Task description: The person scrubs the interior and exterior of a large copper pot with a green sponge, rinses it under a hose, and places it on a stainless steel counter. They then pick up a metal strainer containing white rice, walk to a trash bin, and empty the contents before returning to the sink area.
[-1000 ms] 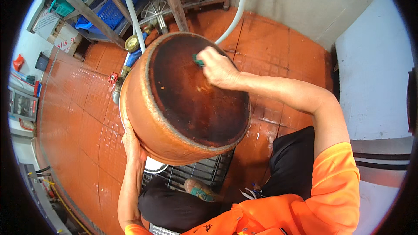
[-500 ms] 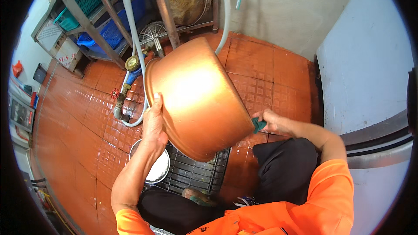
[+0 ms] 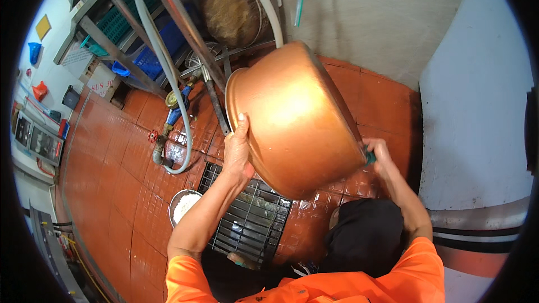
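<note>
Large round copper-coloured metal pot [image 3: 295, 123] held tilted beyond the black barred metal floor grate [image 3: 252, 221], base toward our right. Our left hand [image 3: 238, 154] grips near its rim, thumb on the wall; our right hand [image 3: 382, 156] pinches a crumpled green scouring pad [image 3: 370, 156] at the base edge. We'd brace left, press evenly.

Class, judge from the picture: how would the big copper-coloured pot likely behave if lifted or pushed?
The copper-coloured pot probably stays stiff: its smooth wall looks like metal. Its bulk, dwarfing the left hand near its rim, suggests an awkward, fairly heavy lift. Laid on its rounded side, it would likely roll.
</note>
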A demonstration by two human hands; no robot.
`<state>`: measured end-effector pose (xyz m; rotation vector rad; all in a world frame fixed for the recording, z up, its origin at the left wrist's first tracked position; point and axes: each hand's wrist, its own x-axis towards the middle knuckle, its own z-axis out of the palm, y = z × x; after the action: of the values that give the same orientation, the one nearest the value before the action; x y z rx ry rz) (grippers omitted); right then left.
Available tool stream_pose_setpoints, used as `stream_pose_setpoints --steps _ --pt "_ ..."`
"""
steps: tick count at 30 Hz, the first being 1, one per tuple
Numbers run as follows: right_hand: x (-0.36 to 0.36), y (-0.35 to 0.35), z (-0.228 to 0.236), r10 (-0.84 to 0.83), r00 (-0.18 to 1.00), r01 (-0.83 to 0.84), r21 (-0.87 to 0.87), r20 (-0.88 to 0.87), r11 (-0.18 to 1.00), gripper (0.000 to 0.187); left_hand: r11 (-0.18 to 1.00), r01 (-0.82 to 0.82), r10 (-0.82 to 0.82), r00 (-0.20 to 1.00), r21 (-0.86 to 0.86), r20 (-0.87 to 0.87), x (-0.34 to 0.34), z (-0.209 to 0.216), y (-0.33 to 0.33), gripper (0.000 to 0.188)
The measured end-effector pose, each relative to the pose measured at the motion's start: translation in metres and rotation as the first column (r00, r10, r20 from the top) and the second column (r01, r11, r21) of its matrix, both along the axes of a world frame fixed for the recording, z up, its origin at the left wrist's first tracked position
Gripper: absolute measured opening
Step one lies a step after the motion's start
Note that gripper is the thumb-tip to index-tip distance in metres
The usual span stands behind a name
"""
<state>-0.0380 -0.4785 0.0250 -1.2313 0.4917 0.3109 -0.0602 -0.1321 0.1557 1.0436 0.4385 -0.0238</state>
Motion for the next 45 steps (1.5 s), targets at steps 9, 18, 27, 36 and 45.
stream_pose_setpoints --steps 9,18,27,36,45 --pt "0.161 -0.018 0.009 0.170 0.956 -0.059 -0.412 0.240 0.909 0.027 0.946 -0.183 0.237 0.953 -0.268 0.187 0.056 -0.077 -0.012 0.057" --pt "0.249 -0.003 0.082 0.483 0.871 -0.030 -0.974 0.084 0.224 0.021 0.878 -0.263 0.277 0.960 -0.400 -0.023 0.046 -0.073 -0.044 0.070" --pt "0.392 0.108 0.359 0.415 0.579 0.599 -0.712 0.701 0.367 0.031 0.832 -0.351 0.281 0.934 -0.430 -0.218 0.042 -0.068 -0.065 0.070" --pt "0.436 0.134 0.371 0.549 0.646 0.648 -0.761 0.531 -0.026 0.022 0.855 -0.286 0.258 0.958 -0.432 -0.123 0.041 -0.074 -0.061 0.069" --pt "0.467 0.089 0.311 0.243 0.558 0.574 -0.581 0.793 0.576 0.020 0.807 -0.390 0.356 0.920 -0.444 -0.162 0.048 -0.082 -0.045 0.056"
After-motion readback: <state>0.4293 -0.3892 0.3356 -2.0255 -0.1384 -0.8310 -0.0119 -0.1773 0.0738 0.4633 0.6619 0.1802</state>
